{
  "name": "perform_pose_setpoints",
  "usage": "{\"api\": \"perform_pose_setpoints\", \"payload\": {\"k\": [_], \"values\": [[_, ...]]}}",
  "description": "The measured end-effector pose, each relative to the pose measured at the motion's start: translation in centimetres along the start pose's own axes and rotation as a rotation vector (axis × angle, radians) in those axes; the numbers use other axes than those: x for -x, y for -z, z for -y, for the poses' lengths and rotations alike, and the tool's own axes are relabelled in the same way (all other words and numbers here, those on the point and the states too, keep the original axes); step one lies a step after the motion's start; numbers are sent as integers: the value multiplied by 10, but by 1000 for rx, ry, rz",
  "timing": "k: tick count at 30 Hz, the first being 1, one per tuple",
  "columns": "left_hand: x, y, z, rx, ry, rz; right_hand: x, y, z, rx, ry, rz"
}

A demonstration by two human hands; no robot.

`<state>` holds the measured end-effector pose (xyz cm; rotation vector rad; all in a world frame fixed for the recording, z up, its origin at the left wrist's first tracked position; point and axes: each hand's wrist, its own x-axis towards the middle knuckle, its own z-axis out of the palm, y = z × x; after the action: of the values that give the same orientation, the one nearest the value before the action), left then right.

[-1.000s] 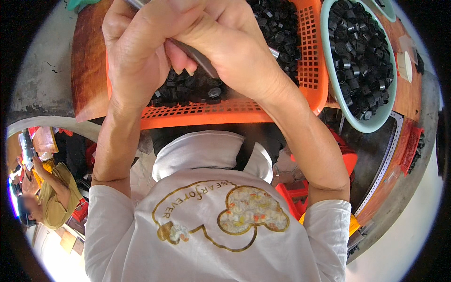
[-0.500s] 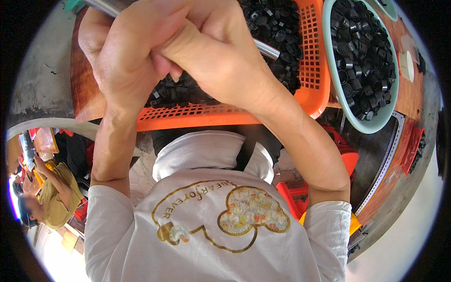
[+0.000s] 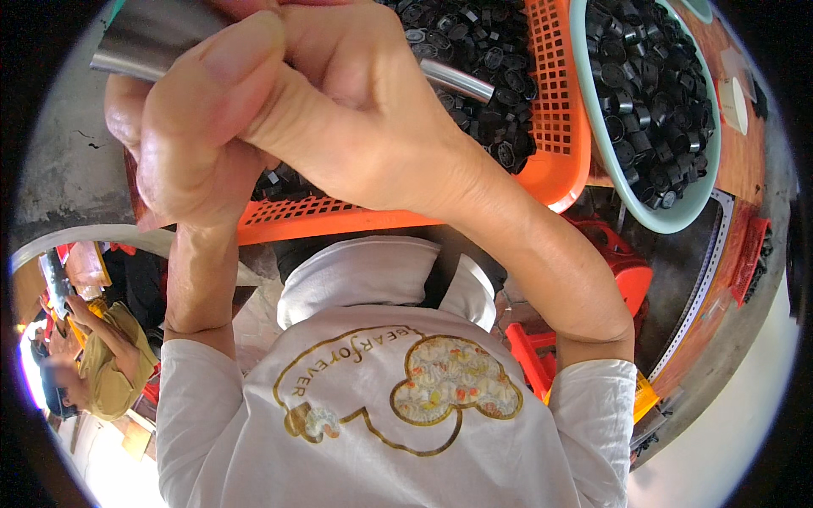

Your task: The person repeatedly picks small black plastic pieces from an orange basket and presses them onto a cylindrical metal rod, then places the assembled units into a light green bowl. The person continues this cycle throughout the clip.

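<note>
Both hands are raised close together above the orange basket, fingers overlapping. My right hand (image 3: 356,127) is closed around a tool with a thin shiny metal rod (image 3: 461,80) that sticks out on its right side. A broader smooth silver metal piece (image 3: 140,42) emerges at the upper left over the fingers; whether it belongs to the same tool is hidden. Curled tightly against the right, my left hand (image 3: 190,140) is closed, and what lies in its fingers cannot be made out. Beneath them, small black plastic parts (image 3: 500,85) fill the orange perforated basket (image 3: 555,85).
At the right stands a pale green basin (image 3: 669,222) heaped with similar black parts. Past it are a white cup-like container (image 3: 732,106) and a red tray (image 3: 749,262). Red plastic stools (image 3: 622,271) stand below. A person in a tan shirt (image 3: 127,364) sits at far left.
Both hands have come nearer and shifted left, still together. The broad silver piece shows larger at the upper left, and the rod has moved slightly left with the right hand.
</note>
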<state>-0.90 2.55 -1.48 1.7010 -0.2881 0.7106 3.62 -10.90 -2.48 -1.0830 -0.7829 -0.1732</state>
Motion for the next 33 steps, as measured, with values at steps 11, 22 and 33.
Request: {"api": "perform_pose_setpoints", "payload": {"k": [11, 22, 33], "values": [[-18, 9, 21, -192, -194, 123, -16, 15, 11, -131, -406, 203], [-25, -37, -17, 219, 422, 46, -21, 32, 19, -125, -643, 361], [-20, -49, -30, 225, 427, -72, -7, 21, 10, -221, -371, 282]]}}
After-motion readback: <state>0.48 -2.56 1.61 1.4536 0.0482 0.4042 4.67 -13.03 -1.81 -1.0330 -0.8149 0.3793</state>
